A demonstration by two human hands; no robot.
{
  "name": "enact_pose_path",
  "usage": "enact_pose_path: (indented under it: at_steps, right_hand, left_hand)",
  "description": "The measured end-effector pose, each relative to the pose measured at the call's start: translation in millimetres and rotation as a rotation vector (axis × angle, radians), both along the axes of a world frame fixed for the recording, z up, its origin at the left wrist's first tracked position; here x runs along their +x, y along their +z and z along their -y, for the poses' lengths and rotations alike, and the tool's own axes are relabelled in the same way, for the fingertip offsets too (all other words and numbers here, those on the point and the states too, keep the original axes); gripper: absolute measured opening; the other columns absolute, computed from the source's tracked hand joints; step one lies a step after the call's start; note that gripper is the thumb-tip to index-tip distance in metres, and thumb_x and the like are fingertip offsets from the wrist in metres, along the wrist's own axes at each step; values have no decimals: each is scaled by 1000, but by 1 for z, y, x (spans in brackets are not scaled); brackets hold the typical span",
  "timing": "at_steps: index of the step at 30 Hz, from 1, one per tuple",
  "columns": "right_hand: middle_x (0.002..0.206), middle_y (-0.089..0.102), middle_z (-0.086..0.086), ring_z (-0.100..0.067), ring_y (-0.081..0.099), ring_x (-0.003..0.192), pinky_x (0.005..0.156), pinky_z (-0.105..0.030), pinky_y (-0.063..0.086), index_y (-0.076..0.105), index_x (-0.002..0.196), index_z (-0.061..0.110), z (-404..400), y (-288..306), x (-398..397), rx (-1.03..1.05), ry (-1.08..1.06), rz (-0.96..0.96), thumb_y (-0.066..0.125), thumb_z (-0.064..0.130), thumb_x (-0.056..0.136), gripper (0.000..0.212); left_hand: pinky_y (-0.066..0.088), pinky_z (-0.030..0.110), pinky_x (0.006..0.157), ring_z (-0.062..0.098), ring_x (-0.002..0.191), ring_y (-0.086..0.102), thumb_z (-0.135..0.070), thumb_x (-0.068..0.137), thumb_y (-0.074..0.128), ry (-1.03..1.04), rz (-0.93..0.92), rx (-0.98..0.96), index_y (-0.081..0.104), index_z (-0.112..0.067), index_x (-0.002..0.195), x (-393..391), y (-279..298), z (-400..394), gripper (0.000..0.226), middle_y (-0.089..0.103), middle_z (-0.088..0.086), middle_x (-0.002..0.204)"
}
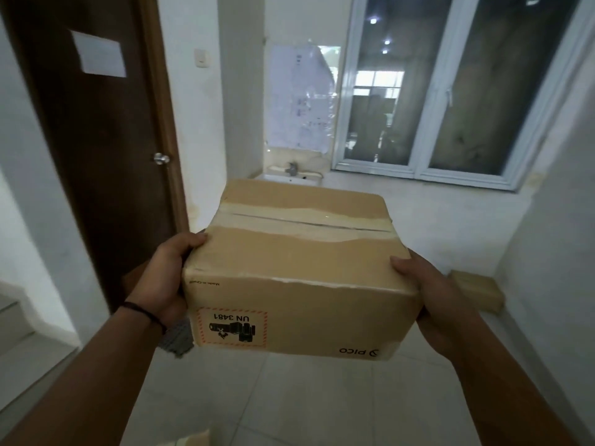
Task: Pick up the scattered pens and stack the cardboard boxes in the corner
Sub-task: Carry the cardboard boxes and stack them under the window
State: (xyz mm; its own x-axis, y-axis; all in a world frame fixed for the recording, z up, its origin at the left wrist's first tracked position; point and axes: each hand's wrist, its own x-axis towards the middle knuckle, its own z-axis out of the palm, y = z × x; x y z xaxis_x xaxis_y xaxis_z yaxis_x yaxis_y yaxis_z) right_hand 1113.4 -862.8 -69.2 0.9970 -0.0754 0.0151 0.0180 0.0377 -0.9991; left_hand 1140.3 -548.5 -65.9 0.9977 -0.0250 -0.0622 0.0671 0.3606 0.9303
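Observation:
I hold a taped brown cardboard box (299,268) up in front of me, above the floor. Its near side carries an upside-down UN 3481 label and a PICO logo. My left hand (164,278) grips the box's left side, thumb on the top edge. On the right side, my right hand (431,300) grips it the same way. A second, flatter cardboard box (479,289) lies on the floor by the right wall, partly hidden behind my right hand. No pens are in view.
A dark wooden door (96,140) stands shut on the left. A large window (450,91) fills the far wall, and a small white basin (289,173) sits low beside it. Steps (13,317) are at the far left. A cardboard corner (193,439) shows at the bottom edge.

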Motion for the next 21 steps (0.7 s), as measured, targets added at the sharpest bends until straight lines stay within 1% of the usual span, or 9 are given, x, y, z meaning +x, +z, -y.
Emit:
enact_pose_path:
  at_steps: [4, 5, 7, 9, 12, 14, 16, 19, 21]
  right_hand:
    - [115, 69, 2, -24, 63, 106, 80, -36, 49, 57, 125, 33, 30, -5, 3, -9, -105, -19, 49, 32, 93, 34]
    - [114, 68, 1, -24, 63, 106, 79, -36, 49, 57, 125, 33, 36, -6, 4, -14, -129, -26, 49, 32, 93, 33]
    - [113, 68, 1, -23, 62, 104, 78, -35, 49, 58, 122, 32, 44, -7, 9, -8, -185, -36, 49, 30, 93, 30]
    - [110, 68, 0, -24, 62, 102, 79, -35, 49, 58, 119, 31, 51, -8, 17, -10, -224, -36, 49, 29, 93, 27]
    - [114, 66, -2, -25, 61, 103, 79, -36, 49, 53, 128, 29, 56, -9, 31, -19, -276, -53, 50, 32, 93, 35]
    - [119, 65, -1, -24, 61, 106, 82, -36, 49, 49, 133, 31, 59, -12, 43, -18, -321, -47, 51, 35, 92, 42]
    - [115, 68, 2, -22, 62, 105, 83, -36, 49, 54, 128, 34, 61, -13, 52, -22, -343, -39, 50, 34, 92, 36]
    - [109, 72, 5, -21, 64, 104, 85, -37, 49, 60, 122, 34, 64, -17, 59, -9, -391, -46, 49, 32, 93, 31]
    - [110, 72, 4, -22, 65, 105, 87, -38, 49, 61, 121, 33, 69, -21, 63, 6, -418, -46, 49, 31, 93, 31]
  left_hand:
    - [54, 25, 51, 18, 55, 68, -28, 91, 40, -96, 2, -2, 66, -14, 98, 35, -2, 35, 31, 73, 3, 68]
    - [55, 27, 53, 19, 57, 68, -29, 90, 41, -115, 0, -3, 66, -13, 102, 44, -4, 41, 31, 73, 4, 71]
    - [54, 33, 63, 21, 64, 69, -31, 90, 44, -158, 7, 1, 66, -13, 109, 64, -8, 53, 34, 74, 5, 80]
    - [51, 36, 69, 20, 67, 69, -31, 91, 45, -197, 23, 2, 66, -13, 111, 84, -11, 63, 35, 74, 6, 83]
    - [53, 32, 64, 20, 71, 71, -33, 92, 46, -260, 43, 20, 67, -14, 109, 116, -13, 75, 33, 75, 5, 86]
    - [55, 31, 64, 21, 79, 72, -34, 92, 46, -312, 54, 38, 66, -15, 111, 138, -13, 82, 34, 75, 7, 95]
    - [56, 31, 66, 21, 85, 71, -34, 92, 47, -348, 52, 44, 66, -14, 114, 157, -13, 89, 36, 74, 9, 103]
    - [56, 27, 58, 18, 78, 72, -33, 92, 48, -423, 44, 54, 66, -16, 113, 180, -15, 100, 33, 75, 7, 99]
    - [56, 28, 58, 17, 77, 72, -34, 91, 48, -469, 40, 73, 66, -18, 112, 195, -18, 111, 31, 75, 6, 100]
